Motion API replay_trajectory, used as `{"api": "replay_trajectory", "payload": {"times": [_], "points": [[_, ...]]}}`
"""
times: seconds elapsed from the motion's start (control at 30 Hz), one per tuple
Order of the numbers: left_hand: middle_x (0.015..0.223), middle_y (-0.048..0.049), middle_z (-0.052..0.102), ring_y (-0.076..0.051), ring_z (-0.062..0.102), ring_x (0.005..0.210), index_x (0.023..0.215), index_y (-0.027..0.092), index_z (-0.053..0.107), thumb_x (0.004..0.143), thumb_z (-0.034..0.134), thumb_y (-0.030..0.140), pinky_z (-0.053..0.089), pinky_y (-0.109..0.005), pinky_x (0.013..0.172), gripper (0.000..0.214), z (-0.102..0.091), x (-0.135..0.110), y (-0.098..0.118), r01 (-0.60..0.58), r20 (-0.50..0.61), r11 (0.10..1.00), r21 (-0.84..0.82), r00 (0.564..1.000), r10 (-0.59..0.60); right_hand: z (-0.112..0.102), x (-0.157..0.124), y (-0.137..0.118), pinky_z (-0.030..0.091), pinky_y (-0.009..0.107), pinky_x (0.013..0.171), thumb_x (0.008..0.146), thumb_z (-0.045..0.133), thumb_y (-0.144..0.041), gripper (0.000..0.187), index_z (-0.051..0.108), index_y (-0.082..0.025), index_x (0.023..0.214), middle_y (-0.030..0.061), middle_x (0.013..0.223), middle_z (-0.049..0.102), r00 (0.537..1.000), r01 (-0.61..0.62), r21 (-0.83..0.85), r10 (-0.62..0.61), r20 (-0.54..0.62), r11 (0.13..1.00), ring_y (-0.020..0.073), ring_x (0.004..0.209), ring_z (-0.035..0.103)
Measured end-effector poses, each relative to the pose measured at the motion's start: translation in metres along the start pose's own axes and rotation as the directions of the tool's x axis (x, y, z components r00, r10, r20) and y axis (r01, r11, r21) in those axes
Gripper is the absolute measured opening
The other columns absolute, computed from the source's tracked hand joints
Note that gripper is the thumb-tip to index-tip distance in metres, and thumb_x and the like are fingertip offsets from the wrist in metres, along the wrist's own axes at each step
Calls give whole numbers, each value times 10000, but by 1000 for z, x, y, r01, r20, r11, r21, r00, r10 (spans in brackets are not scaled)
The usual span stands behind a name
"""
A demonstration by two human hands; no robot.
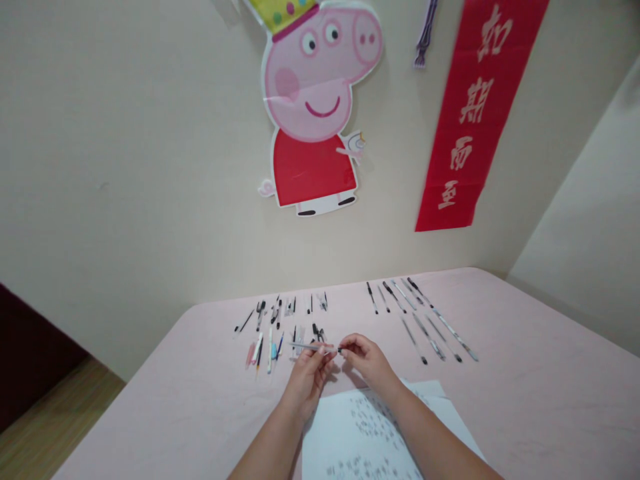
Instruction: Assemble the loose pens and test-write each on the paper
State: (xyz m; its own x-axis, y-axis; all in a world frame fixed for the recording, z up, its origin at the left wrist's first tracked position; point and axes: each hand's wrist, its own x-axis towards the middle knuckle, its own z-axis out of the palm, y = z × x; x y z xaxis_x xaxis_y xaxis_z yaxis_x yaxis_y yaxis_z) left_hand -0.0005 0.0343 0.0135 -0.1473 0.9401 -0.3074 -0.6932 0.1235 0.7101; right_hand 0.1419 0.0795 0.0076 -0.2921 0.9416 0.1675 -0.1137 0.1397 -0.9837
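My left hand (310, 375) is closed around a slim, pale pen barrel (302, 345), which points to the left. At the barrel's right end, the fingertips of my right hand (368, 357) pinch a small black pen part (340, 350). Whether that part touches the barrel is too small to make out. Just beyond my fingers lie a few black pen pieces (318, 331), partly hidden by the left hand. Under my forearms is a white sheet of paper (325, 427) with dark handwriting.
Disassembled pen parts (276, 312) lie in small groups at the back left. Coloured pen pieces (270, 350) are left of my hands. Several whole-looking pens (419, 293) lie at the right on the pink-covered table (525, 373). A wall (200, 220) rises behind it.
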Motion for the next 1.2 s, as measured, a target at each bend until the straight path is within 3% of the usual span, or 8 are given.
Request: {"api": "replay_trajectory", "payload": {"times": [0.7, 0.83, 0.97, 1.2], "points": [[817, -48, 708, -92, 665, 709, 816, 123, 654, 639, 796, 177, 544, -145, 648, 233, -2, -2, -1, -10, 95, 999, 43, 995, 5, 2, -2, 4, 462, 273, 613, 683, 685, -248, 125, 635, -192, 783, 17, 742, 627, 1000, 2, 46, -3, 18, 999, 157, 678, 570], [814, -39, 708, -82, 660, 687, 795, 127, 656, 625, 806, 180, 540, -136, 642, 233, -2, -2, -1, -10, 92, 999, 38, 996, 6, 1, -1, 7, 462, 270, 591, 689, 676, -229, 98, 651, -199, 780, 19, 774, 598, 997, 79, 16, -79, 11, 997, 155, 681, 563], [803, -39, 708, -91, 665, 709, 794, 132, 661, 620, 808, 182, 539, -139, 654, 234, -2, -2, -2, -17, 90, 999, 41, 996, 13, 0, -1, 4, 473, 301, 701, 703, 662, -214, 25, 670, -199, 721, 41, 825, 606, 984, 177, -44, -177, 19, 983, 184, 800, 587], [797, -42, 713, -84, 653, 686, 782, 128, 667, 576, 834, 207, 525, -140, 650, 277, -2, -1, -2, -36, 85, 997, 71, 996, 30, 0, -1, 6, 467, 294, 672, 743, 626, -241, 86, 654, -192, 678, 40, 782, 592, 982, 189, -99, -188, 25, 977, 175, 757, 571]]}}
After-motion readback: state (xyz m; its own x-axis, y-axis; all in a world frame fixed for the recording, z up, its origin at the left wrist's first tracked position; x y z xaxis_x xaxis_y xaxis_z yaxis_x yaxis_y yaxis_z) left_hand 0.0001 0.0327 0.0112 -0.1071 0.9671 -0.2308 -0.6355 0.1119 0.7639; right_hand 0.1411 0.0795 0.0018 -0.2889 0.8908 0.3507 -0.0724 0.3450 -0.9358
